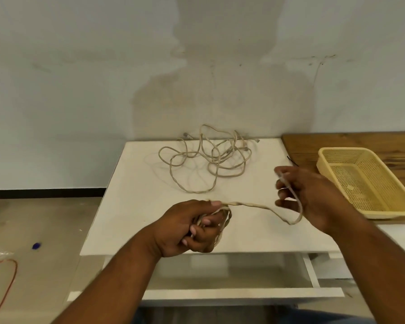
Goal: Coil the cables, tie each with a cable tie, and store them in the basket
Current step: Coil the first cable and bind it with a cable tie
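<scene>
Cable (pixel 255 205): coils bunched in left hand (pixel 192 228), fist closed round them, above table (pixel 131 195) front edge. Free run leaves toward 3 o'clock, sags, loops up into right hand (pixel 313 195); end pinched thumb to forefinger, other fingers loosely spread. Loose cables (pixel 206 160) at 12 o'clock. Basket (pixel 365 181) at 2 o'clock, on wood top (pixel 337 141).

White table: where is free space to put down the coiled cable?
The white table is bare along its left side, left of the left hand, and in front of the loose cable pile. The back middle is crowded by that pile. The yellow basket on the wooden surface at right looks empty.
</scene>
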